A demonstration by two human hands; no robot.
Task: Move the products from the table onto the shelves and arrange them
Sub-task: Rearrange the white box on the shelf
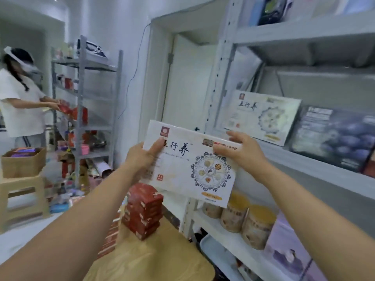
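Note:
I hold a flat white box with black calligraphy and a round blue emblem up in the air, in front of the grey shelf unit. My left hand grips its left edge, thumb on the front. My right hand grips its upper right edge. A matching white box leans upright on the middle shelf, beside a dark box with blue fruit. A stack of red boxes stands on the wooden table below.
Round yellow-lidded jars and a purple box sit on the lower shelf. At the far left, another person handles red items at a second grey rack. A cardboard box rests on a beige stool.

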